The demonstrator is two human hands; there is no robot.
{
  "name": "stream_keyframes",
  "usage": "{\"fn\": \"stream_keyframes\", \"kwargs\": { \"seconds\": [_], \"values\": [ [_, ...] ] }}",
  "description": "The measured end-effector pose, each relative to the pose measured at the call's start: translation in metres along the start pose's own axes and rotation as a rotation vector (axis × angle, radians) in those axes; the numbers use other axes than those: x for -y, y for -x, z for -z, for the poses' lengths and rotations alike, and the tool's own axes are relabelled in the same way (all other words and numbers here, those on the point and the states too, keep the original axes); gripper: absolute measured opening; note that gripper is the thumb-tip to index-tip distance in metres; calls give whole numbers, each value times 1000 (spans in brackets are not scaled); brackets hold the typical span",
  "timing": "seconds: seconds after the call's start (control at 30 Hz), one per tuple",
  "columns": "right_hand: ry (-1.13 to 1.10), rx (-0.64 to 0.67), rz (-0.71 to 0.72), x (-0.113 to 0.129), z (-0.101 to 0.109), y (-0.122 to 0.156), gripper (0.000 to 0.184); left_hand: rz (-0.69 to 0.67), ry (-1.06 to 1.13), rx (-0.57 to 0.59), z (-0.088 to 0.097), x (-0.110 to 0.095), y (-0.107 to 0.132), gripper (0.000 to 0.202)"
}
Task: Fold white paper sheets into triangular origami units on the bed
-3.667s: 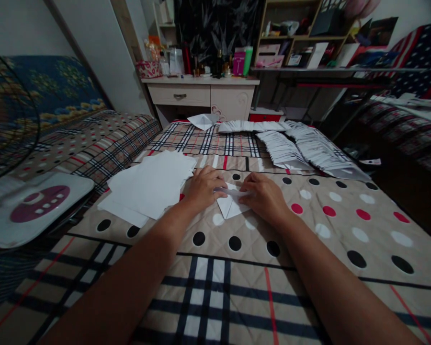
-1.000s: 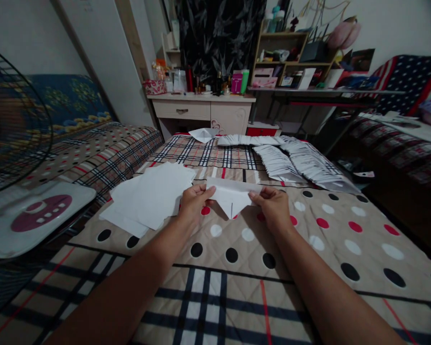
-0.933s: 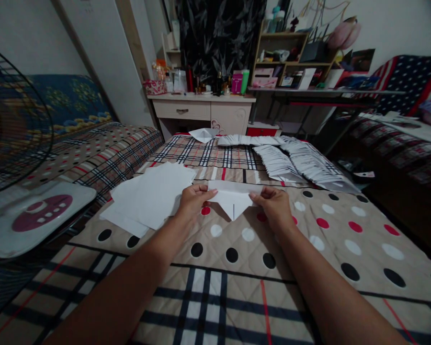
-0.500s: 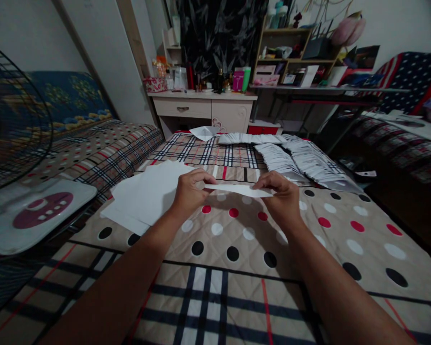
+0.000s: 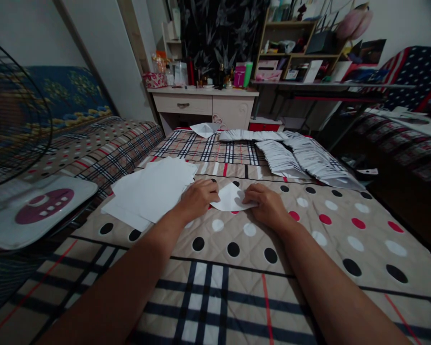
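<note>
A small piece of folded white paper (image 5: 231, 198), with a pointed top edge, lies low over the dotted bedspread (image 5: 215, 239). My left hand (image 5: 200, 195) pinches its left corner, fingers closed. At the right corner, my right hand (image 5: 264, 201) grips the paper between thumb and fingers. A loose stack of white paper sheets (image 5: 154, 189) spreads just left of my left hand. Beyond my right hand lie rows of folded white papers (image 5: 282, 160), packed closely together. Another folded paper (image 5: 204, 129) rests alone at the bed's far edge.
On the left stand a wire-caged fan (image 5: 14, 110) and its white base (image 5: 53, 206) with a purple panel. A white dresser (image 5: 201, 103) stands past the bed's far end, cosmetics on top. A shelf unit (image 5: 290, 57) rises at the back right.
Both hands have come down and closer together with the paper. It appeared as a thin strip before; now its pointed face shows near the bedspread.
</note>
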State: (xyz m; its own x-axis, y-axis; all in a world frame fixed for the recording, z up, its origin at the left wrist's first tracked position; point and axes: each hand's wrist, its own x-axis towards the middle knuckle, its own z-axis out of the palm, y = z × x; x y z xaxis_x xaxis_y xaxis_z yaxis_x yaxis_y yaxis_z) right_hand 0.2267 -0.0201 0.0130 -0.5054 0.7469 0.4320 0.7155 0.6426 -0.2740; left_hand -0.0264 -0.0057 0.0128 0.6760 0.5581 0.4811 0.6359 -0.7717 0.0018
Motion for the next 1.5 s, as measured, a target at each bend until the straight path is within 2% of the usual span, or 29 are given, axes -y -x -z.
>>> {"fn": "stream_keyframes", "kwargs": {
  "seconds": [0.1, 0.27, 0.43, 0.53, 0.63, 0.77, 1.0, 1.5],
  "values": [
    [9, 107, -62, 2, 3, -1, 29, 32, 46, 106, 0, -3, -2, 22],
    [78, 219, -99, 12, 15, -5, 24, 70, 182, 195, 4, -15, -5, 29],
    [-51, 281, -240, 7, 19, -8, 8, 147, 495, 178, 1, -14, -5, 23],
    [-253, 250, -324, -2, 14, -7, 17, 253, 659, 138, -4, -7, -6, 18],
    [-395, 228, -447, -7, 8, -5, 26, 382, 736, 94, -9, -2, -6, 16],
    [-354, 170, -557, -7, 4, -4, 29, 548, 720, 76, -14, 0, -6, 21],
    [-214, 69, -664, -8, 1, -7, 25, 707, 530, 8, -18, -2, -14, 17],
    [-112, 20, -720, -11, -4, -13, 25, 742, 471, -51, -19, -4, -22, 11]
  ]
}}
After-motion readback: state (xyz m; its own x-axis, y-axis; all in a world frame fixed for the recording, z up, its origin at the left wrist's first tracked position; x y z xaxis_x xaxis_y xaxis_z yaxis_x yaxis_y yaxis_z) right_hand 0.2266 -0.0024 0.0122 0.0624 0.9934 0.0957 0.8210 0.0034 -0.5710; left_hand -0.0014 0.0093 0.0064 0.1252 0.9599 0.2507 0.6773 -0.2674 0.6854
